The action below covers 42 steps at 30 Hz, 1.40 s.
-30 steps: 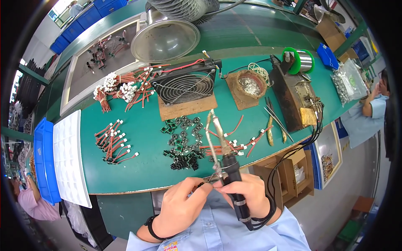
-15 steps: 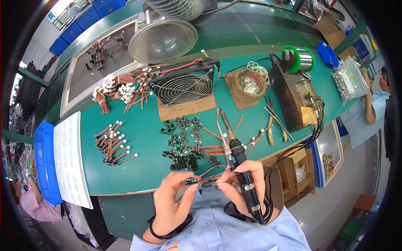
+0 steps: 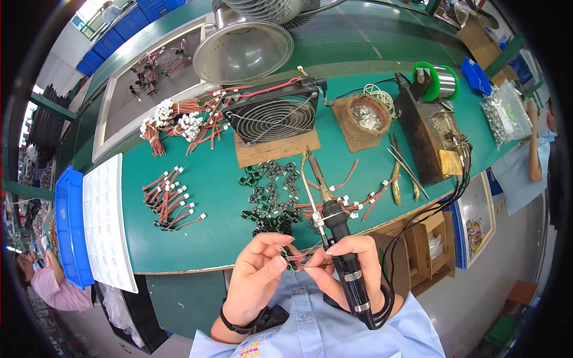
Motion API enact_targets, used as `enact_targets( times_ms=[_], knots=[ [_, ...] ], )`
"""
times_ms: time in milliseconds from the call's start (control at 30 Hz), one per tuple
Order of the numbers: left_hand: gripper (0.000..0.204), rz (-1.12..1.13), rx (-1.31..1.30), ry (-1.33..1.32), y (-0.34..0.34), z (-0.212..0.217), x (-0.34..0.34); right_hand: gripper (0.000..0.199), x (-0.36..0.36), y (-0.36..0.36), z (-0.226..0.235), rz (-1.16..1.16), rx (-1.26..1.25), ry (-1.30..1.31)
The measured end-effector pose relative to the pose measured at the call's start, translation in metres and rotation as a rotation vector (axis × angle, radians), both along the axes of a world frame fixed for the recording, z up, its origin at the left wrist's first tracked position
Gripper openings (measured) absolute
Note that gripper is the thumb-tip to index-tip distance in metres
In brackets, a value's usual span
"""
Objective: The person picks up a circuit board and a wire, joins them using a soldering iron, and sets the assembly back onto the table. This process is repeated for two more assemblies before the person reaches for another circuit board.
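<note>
In a nearly closed grip, the left hand pinches a small green board by the near edge of the bench, presumably steadying it; the right hand, equally closed, pinches red wire beside it, cradling a soldering iron pointed away, likely for safety.

- Soldering iron: matt black plastic handle; dull, discoloured metal barrel.
- Counter: smooth green surface, faintly glossy.
- Bell-shaped hood: polished, reflective metal.
- Fan: matt black frame, metal guard.
- Board beneath the fan: bare wood, matt.
- Spool: glossy green plastic flanges, bright metal wire.
- Moulded tray: smooth white plastic.
- Bin: smooth blue plastic.
- Bag: transparent, glossy plastic film.
- Shirt: matt pale-blue cloth.
</note>
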<state>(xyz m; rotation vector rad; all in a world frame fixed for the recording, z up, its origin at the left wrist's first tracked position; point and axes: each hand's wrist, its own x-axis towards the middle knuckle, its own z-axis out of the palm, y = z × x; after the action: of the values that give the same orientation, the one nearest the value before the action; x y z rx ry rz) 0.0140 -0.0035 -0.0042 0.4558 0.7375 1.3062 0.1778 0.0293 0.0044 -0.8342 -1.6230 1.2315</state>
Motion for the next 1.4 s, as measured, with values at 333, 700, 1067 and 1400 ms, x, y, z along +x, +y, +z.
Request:
enact_targets(
  times_ms=[333,700,1067,1400],
  knots=[
    [0.026,-0.027,-0.045,-0.136,0.004,-0.018,0.002,0.045,-0.004,0.003,-0.010,-0.051,0.117,0.006],
    [0.029,-0.020,-0.054,-0.065,0.011,-0.025,0.013,0.044,0.004,0.016,-0.017,-0.074,0.200,0.029],
    [0.025,0.010,-0.045,-0.038,0.011,-0.023,0.020,0.042,0.012,0.019,-0.014,-0.078,0.194,-0.001],
    [0.022,0.029,0.004,-0.021,0.010,-0.023,0.026,0.041,0.018,0.020,-0.013,-0.029,0.129,0.056]
  ],
)
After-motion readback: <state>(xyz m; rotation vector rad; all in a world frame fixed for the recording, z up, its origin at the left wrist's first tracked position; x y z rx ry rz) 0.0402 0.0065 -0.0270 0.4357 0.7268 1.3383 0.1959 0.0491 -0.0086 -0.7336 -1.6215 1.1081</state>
